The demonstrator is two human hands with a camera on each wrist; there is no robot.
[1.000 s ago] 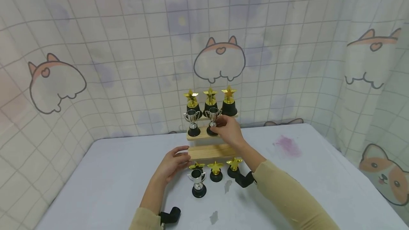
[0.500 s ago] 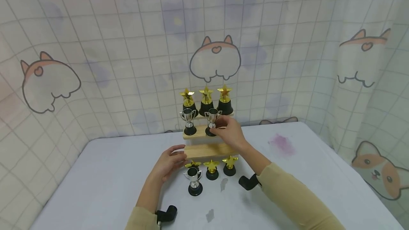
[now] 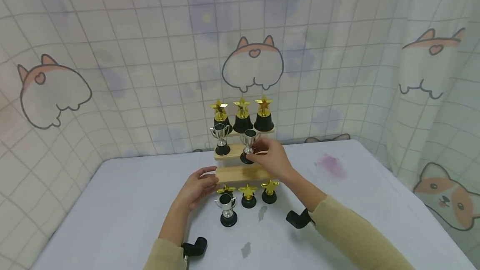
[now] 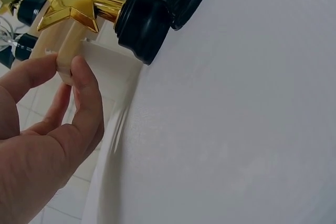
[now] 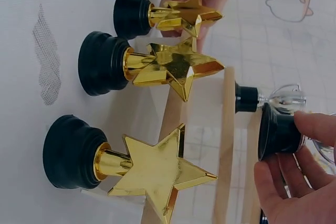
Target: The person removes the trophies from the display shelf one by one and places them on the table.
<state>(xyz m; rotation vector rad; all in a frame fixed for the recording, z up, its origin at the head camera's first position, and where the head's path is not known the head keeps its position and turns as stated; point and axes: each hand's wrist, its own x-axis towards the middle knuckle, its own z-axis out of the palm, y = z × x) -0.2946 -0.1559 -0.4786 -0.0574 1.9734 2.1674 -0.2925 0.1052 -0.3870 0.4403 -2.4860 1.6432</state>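
My right hand (image 3: 274, 160) holds a small silver trophy cup (image 3: 248, 138) by its black base, close in front of the middle wooden shelf (image 3: 233, 152). In the right wrist view, thumb and fingers pinch that base (image 5: 279, 132). My left hand (image 3: 197, 186) pinches the left end of the lowest wooden shelf (image 3: 243, 173) between thumb and fingers, as the left wrist view shows. Another silver trophy cup (image 3: 221, 134) stands on the middle shelf's left end. A third silver cup (image 3: 227, 211) is upright on the table before the stand.
Three gold star trophies (image 3: 242, 113) line the top shelf. Lower down, several more star trophies (image 3: 248, 195) stand on the white tablecloth (image 3: 123, 211) in front of the lowest shelf. Behind the stand hangs a checked curtain (image 3: 157, 74) with cartoon dogs.
My right hand has drawn the silver trophy cup slightly down and toward me, from over the middle shelf to in front of it. The left hand keeps its grip on the lowest shelf.
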